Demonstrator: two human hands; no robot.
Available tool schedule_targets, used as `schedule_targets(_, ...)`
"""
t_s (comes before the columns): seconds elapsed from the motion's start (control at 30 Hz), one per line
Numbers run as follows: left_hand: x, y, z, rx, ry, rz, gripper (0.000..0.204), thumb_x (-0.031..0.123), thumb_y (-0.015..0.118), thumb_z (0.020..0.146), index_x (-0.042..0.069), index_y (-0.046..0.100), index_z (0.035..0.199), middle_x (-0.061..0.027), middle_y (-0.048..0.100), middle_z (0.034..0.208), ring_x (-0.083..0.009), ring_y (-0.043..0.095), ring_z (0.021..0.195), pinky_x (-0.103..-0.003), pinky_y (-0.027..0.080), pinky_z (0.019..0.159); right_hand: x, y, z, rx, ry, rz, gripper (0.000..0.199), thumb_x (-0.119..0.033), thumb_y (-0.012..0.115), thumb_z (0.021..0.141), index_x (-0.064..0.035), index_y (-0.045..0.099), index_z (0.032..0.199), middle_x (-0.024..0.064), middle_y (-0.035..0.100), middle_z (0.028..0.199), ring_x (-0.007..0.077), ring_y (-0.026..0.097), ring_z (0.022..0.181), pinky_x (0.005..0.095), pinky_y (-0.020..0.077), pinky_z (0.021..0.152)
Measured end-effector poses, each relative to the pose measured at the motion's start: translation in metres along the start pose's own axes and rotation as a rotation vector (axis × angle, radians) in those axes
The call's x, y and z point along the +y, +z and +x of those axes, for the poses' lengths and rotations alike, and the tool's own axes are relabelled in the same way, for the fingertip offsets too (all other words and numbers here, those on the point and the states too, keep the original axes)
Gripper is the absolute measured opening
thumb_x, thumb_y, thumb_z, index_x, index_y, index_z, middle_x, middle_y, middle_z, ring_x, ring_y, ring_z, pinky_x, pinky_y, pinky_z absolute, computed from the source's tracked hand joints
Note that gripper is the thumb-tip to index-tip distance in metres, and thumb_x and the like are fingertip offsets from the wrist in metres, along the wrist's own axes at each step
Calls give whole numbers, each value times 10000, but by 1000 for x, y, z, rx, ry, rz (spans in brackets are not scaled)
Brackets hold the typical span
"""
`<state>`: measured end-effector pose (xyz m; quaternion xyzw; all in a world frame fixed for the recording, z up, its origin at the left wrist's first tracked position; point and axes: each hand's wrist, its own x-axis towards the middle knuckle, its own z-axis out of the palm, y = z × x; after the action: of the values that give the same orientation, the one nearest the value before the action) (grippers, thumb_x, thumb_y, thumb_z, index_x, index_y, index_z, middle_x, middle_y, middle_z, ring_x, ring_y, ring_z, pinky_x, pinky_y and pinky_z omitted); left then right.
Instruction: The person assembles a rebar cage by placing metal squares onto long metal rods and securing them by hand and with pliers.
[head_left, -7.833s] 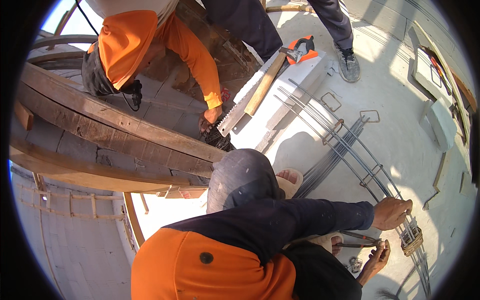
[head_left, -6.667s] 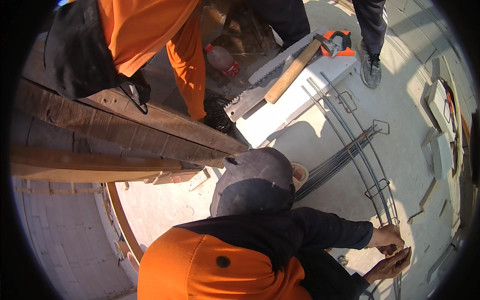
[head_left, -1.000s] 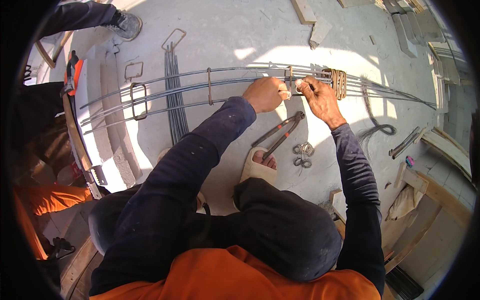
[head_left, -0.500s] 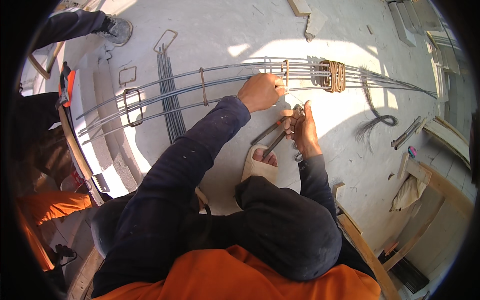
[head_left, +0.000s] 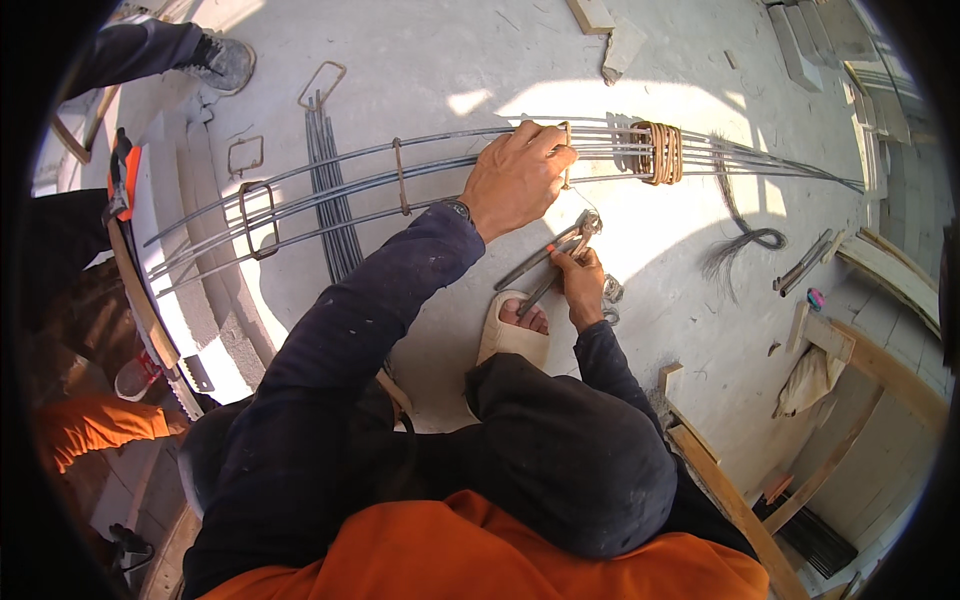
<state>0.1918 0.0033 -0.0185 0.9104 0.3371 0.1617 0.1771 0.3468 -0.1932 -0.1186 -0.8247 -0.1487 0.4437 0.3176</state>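
Note:
My left hand (head_left: 515,178) reaches over the long steel rods (head_left: 350,188), its fingers bent around them beside a rusty stirrup (head_left: 567,155); the fingertips are partly hidden. My right hand (head_left: 582,285) is closed on one handle of a pair of pincers (head_left: 541,283). The pincers' jaws point up toward the rods, and thin wire (head_left: 592,218) tangles around their head. Further left on the rods hang two more stirrups, one at mid-length (head_left: 402,175) and one near the left end (head_left: 259,220).
A bunch of rusty stirrups (head_left: 660,153) surrounds the rods at right. Dark tie wire (head_left: 745,240) lies beyond it. A bundle of rods (head_left: 330,190) lies under the left part. Wooden boards (head_left: 700,450) stand at lower right. Another person's shoe (head_left: 222,63) shows upper left.
My left hand has changed from a pinch near the stirrup to bent fingers over the rods. My right hand has moved down and left, onto the pincers' handle.

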Motion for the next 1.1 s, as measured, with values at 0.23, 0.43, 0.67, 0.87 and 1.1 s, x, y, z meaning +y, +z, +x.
schedule_targets(0.23, -17, 25, 12, -71, 70, 97, 1097, 560, 913, 741, 155, 450, 1650, -78, 469, 1682, -290, 344, 1601, -562, 333, 1272, -5, -4, -14, 32, -20, 700, 159, -163, 721, 1008, -79, 685, 1138, 57, 752, 1070, 182, 714, 955, 378, 596, 808)
schedule_targets(0.43, -12, 37, 9, 53, 26, 110, 1001, 529, 903, 743, 95, 547, 1571, -107, 557, 1574, -287, 501, 1451, -542, 334, 1240, -52, -81, -22, 23, 97, 606, 222, -208, 683, 1033, -73, 600, 1189, 101, 782, 981, 154, 692, 793, 298, 512, 703)
schedule_targets(0.67, -15, 38, 11, 71, 5, 107, 948, 510, 876, 771, 65, 565, 1548, -106, 607, 1440, -264, 558, 1328, -519, 330, 1230, -115, -119, -86, -394, 89, 6, 603, -328, 693, 1062, -13, 540, 1553, 104, 770, 964, 77, 569, 653, 233, 441, 579)
schedule_targets(0.87, -14, 37, 11, 25, -9, 138, 977, 541, 853, 809, 60, 509, 1586, -97, 604, 1439, -248, 538, 1360, -519, 324, 1238, -162, -95, -75, -254, -196, -615, 421, -285, 627, 1046, -41, 670, 1386, 120, 773, 858, 249, 771, 727, 373, 577, 663)
schedule_targets(1.1, -13, 30, 15, -32, -33, 106, 980, 501, 863, 817, 50, 482, 1599, -91, 588, 1456, -245, 528, 1377, -517, 326, 1239, -212, -66, -24, -43, -600, -1504, 410, -157, 571, 980, -101, 644, 1380, 273, 683, 1297, 438, 727, 1151, 563, 583, 967)
